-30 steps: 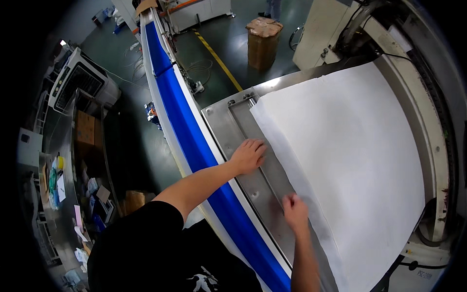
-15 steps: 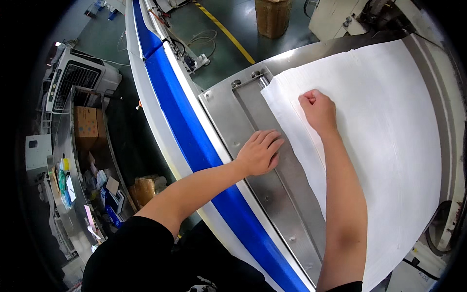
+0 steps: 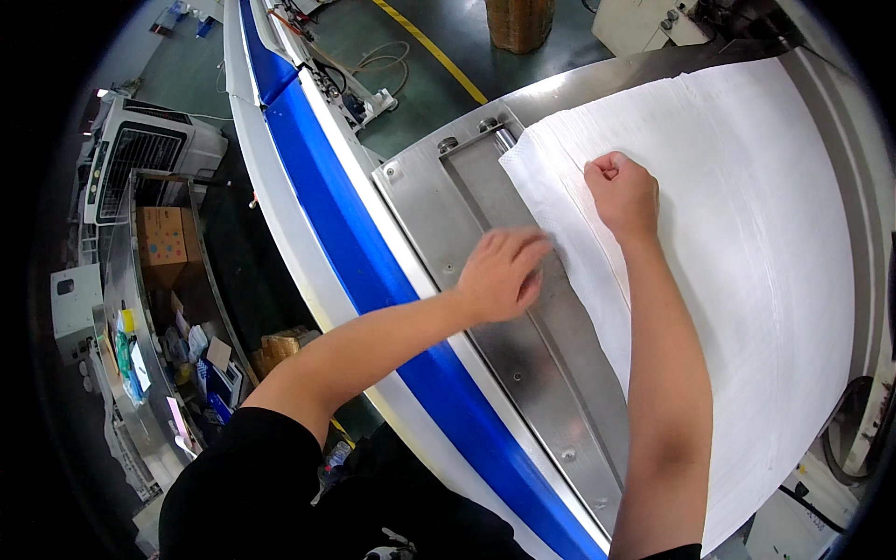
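Observation:
My right hand (image 3: 623,198) rests in a closed fist on the large white sheet material (image 3: 737,252), just right of a straight layer edge running along it. Whatever the curled fingers may hold is hidden. My left hand (image 3: 504,273) is over the metal plate (image 3: 509,369), close to the left border of the white material. Its fingers are loosely bent, apart from the thumb, and smeared at the tips by motion; no object shows in them. The white material looks layered and covers most of the metal surface on the right.
A long blue and white panel (image 3: 345,238) runs between my body and the metal plate. At left stand a white air cooler (image 3: 140,154) and a metal cart (image 3: 213,280) holding a cardboard box (image 3: 163,238). A brown cylinder (image 3: 520,23) stands on the floor at the back.
The view has shifted slightly. My right fist has slid a little rightward over the white material, away from the layer edge. My left hand has moved slightly farther away over the plate.

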Motion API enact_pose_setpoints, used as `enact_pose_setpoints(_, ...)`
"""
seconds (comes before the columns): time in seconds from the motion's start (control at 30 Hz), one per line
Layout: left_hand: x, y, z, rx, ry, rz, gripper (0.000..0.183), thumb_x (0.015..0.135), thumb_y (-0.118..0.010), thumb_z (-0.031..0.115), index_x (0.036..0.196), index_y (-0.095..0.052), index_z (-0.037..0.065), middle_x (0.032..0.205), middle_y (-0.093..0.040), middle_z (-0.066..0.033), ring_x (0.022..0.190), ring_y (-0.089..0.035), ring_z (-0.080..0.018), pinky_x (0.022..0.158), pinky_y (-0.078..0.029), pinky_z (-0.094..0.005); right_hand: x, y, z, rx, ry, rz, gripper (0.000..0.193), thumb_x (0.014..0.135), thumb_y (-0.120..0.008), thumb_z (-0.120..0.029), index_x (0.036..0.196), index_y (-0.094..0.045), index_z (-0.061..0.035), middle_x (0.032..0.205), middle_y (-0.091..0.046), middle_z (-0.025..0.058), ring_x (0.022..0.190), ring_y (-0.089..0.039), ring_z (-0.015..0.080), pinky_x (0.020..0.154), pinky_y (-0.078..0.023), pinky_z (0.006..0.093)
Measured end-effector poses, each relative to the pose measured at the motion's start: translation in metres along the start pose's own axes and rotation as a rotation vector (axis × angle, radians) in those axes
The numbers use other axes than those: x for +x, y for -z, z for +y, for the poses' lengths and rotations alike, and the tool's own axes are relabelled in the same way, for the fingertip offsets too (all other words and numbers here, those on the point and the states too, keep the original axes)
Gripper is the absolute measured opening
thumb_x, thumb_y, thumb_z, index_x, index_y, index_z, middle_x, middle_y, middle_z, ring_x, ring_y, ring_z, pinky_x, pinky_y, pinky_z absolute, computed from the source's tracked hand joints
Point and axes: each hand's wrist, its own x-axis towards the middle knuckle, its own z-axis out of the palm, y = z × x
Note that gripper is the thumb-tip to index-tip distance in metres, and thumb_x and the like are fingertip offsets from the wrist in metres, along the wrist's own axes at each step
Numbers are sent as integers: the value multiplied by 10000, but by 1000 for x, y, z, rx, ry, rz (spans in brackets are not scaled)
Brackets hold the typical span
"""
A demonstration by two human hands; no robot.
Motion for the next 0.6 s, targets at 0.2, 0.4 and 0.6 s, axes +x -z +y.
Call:
enact_pose_setpoints(0.2, 77, 19, -35, 236, -128, 275, 518, 709, -606, 82, 1218, -511, 94, 1256, -509, -112, 1180, -475, -280, 1003, -348, -439, -3, -6, 8, -57, 14, 64, 166, 778, -636, -274, 790, -671, -112, 724, -678, 70, 674, -654, 259, 639, -507, 363)
enact_pose_setpoints(0.4, 91, 17, -58, 355, -232, 242, 455, 725, -607, 98, 1174, -538, 104, 1220, -543, -71, 1172, -491, -240, 1018, -345, -424, -2, -5, 7, -60, 28, 72, 154, 778, -636, -266, 774, -672, -116, 705, -674, 68, 656, -652, 255, 622, -506, 359)
enact_pose_setpoints(0.6, 89, 15, -61, 321, -227, 249, 362, 728, -616, 112, 1084, -553, 103, 1180, -555, -62, 1157, -498, -235, 999, -356, -416, 0, -4, 10, -46, 17, 96, 144, 779, -636, -247, 760, -679, -111, 703, -675, 68, 653, -652, 248, 632, -509, 348)
